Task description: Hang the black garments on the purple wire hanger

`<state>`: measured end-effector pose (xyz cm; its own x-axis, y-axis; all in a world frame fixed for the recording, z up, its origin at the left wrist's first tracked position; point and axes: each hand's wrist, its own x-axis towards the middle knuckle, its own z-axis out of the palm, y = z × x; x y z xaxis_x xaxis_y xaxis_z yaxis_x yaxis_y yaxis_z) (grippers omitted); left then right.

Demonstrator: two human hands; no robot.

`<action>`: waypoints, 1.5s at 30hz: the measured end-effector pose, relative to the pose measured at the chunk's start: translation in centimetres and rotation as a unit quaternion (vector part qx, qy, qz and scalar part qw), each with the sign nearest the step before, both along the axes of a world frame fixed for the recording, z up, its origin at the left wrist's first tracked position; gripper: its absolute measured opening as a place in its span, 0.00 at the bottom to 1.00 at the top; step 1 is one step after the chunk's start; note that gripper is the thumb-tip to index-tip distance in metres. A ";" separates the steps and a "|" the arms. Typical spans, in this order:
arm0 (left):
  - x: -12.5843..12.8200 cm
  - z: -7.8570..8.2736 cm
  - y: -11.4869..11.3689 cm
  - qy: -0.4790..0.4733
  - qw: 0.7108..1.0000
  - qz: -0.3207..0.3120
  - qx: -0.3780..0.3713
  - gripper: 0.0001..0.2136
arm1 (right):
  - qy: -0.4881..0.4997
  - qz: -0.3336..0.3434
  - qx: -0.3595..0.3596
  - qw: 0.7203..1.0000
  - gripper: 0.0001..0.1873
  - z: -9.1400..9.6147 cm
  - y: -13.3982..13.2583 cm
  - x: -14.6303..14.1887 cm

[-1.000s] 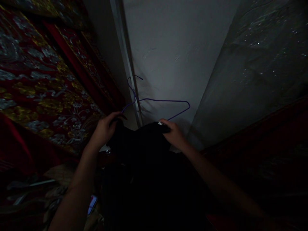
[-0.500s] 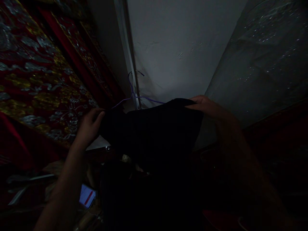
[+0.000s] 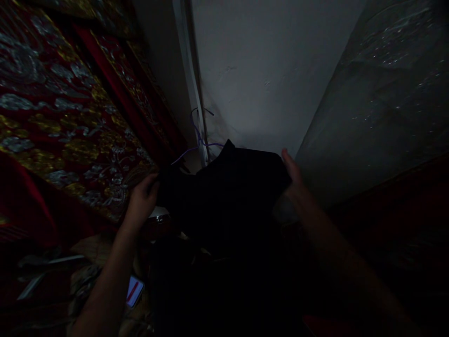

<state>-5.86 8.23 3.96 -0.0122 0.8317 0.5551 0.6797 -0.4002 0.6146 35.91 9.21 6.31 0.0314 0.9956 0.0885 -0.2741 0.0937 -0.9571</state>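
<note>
A black shirt [image 3: 231, 187] hangs on a thin purple clothes hanger [image 3: 199, 135], with a collar-like point standing up beside the hanger's right arm. The hanger's hook sits at a narrow upright strip on the wall. My left hand [image 3: 142, 199] is closed on the shirt's left shoulder edge, thumb against fingers. At the right shoulder, my right hand [image 3: 294, 175] lies along the cloth with one digit stretched upward. Its other fingers are dark and partly hidden by the shirt. Folds in the black cloth are too dark to make out.
Red cloth with gold and silver embroidery [image 3: 80, 150] covers the left side. A pale wall [image 3: 266, 75] stands behind, with a glittery translucent sheet [image 3: 382, 103] on the right. Below left, a lit phone [image 3: 134, 291] lies among dim clutter.
My right hand has changed from pinching the shirt's top edge to lying beside its shoulder. The collar point now stands up, covering more of the hanger's right arm.
</note>
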 end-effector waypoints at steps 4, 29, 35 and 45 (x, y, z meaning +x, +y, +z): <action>1.3 1.3 -0.1 -0.008 0.997 0.032 0.066 0.15 | -0.083 -0.087 0.042 0.992 0.26 1.4 -0.9 0.6; 5.5 6.1 -2.6 -0.348 0.921 -0.118 -0.130 0.26 | -0.334 0.117 0.312 0.882 0.20 3.1 -8.1 -9.5; 5.8 4.7 -5.9 -0.349 0.895 -0.165 -0.223 0.22 | -0.385 0.449 0.289 0.753 0.35 1.3 -11.2 -8.5; 3.9 6.5 -11.1 -0.032 0.917 -0.281 -0.280 0.11 | -0.371 0.124 0.251 0.885 0.29 -3.5 -4.9 -3.9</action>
